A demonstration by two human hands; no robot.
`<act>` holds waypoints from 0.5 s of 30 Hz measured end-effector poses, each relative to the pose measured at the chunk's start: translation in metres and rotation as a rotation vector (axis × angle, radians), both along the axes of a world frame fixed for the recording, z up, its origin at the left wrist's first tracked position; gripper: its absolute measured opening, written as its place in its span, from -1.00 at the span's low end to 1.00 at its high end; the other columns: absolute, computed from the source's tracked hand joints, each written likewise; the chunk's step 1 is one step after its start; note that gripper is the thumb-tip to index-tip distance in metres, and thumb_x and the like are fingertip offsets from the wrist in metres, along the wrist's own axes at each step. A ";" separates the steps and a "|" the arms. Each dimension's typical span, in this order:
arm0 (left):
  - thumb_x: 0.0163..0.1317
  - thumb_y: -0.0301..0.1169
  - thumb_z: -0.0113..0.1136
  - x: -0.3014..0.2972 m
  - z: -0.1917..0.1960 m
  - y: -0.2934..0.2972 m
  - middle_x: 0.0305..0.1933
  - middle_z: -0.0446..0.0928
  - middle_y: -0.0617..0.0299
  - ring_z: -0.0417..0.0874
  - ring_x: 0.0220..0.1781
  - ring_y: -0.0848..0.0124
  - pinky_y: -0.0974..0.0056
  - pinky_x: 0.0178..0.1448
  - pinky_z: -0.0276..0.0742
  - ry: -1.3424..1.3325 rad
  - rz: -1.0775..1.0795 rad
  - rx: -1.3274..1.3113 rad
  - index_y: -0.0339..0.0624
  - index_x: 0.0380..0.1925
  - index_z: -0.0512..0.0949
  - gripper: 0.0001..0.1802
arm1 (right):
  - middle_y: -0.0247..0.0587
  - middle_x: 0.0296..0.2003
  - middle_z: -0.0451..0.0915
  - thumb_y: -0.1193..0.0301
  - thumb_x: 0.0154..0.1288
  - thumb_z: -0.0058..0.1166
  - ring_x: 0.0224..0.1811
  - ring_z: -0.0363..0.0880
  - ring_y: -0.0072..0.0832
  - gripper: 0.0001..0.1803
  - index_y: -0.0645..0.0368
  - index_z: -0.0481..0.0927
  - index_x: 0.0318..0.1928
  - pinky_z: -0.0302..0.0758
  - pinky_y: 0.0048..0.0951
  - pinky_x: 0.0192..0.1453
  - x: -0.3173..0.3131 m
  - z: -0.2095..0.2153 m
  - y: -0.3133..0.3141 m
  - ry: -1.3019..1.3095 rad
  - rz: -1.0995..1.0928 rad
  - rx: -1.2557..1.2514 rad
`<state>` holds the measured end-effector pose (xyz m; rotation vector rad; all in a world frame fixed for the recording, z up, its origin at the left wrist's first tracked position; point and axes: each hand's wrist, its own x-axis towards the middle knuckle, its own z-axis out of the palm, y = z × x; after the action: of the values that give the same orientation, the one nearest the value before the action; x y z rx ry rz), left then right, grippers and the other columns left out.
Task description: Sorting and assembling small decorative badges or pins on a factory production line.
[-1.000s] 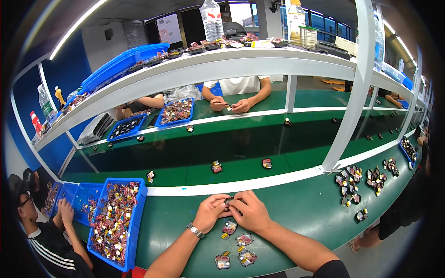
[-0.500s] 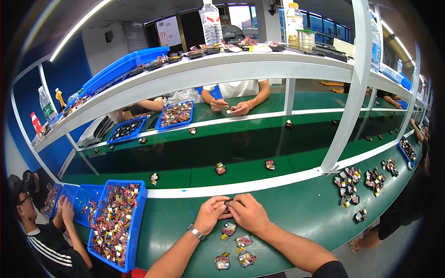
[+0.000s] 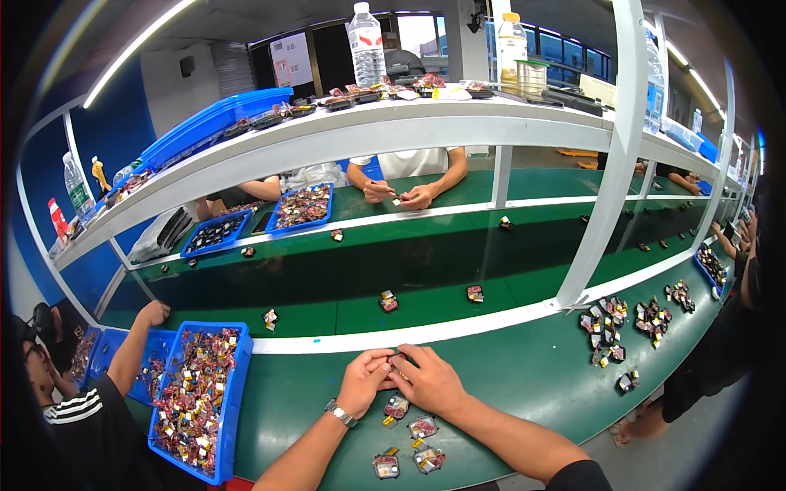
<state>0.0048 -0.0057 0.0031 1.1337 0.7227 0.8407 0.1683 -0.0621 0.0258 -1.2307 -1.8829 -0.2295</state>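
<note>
My left hand (image 3: 365,385), with a metal-band watch (image 3: 341,413) at its wrist, and my right hand (image 3: 432,381) meet over the green worktop. Between their fingertips they pinch a small black-cased electronic part (image 3: 397,360), mostly covered by the fingers. Close below my hands lie several similar parts with dark frames, reddish wiring and yellow and white tabs: one unit (image 3: 396,407) nearest the fingers, another unit (image 3: 422,426) beneath it, then a lower-left unit (image 3: 386,466) and a lower-right unit (image 3: 428,459).
To the left stands a blue tray (image 3: 242,385) heaped with wired parts. Loose clusters of parts (image 3: 603,327) lie on the right of the worktop (image 3: 508,393). A white rail (image 3: 426,334) separates it from a green conveyor (image 3: 434,278) carrying scattered units. Co-workers sit opposite and at left.
The view has shifted slightly. My hands stay together on the part, with the right fingers a little more raised. The co-worker at left has stretched an arm towards the conveyor.
</note>
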 end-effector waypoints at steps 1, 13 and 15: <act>0.42 -0.57 -0.04 0.000 0.000 0.000 0.06 0.56 0.03 0.66 -0.01 0.38 0.26 0.07 0.70 -0.002 -0.001 0.001 -0.38 0.10 0.39 -0.71 | -0.25 -0.06 0.57 0.40 0.08 0.30 -0.15 0.60 -0.31 -0.78 0.15 0.64 -0.24 0.61 -0.36 -0.16 -0.001 -0.001 -0.001 0.031 -0.005 -0.058; 0.42 -0.55 -0.08 -0.008 0.010 0.000 0.37 0.31 -0.10 0.48 0.32 0.06 0.05 0.26 0.58 -0.080 -0.026 -0.014 -0.34 0.26 0.26 -0.58 | 0.06 -0.11 0.58 0.54 0.01 0.19 -0.14 0.59 0.00 -0.83 0.29 0.58 -0.32 0.55 -0.13 0.00 0.136 -0.007 0.068 0.159 -0.404 0.103; 0.41 -0.55 -0.07 0.004 0.012 0.002 0.36 0.32 -0.09 0.49 0.31 0.09 0.07 0.24 0.60 -0.005 -0.129 0.045 -0.33 0.25 0.28 -0.58 | 0.06 -0.05 0.57 0.53 0.00 0.21 -0.11 0.60 -0.01 -0.84 0.30 0.59 -0.35 0.55 -0.15 0.02 0.214 -0.024 0.070 0.165 -0.670 0.115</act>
<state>0.0087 -0.0037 0.0154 1.2051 0.6215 0.7537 0.3824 0.0083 0.0018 -1.7075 -1.2475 -0.5638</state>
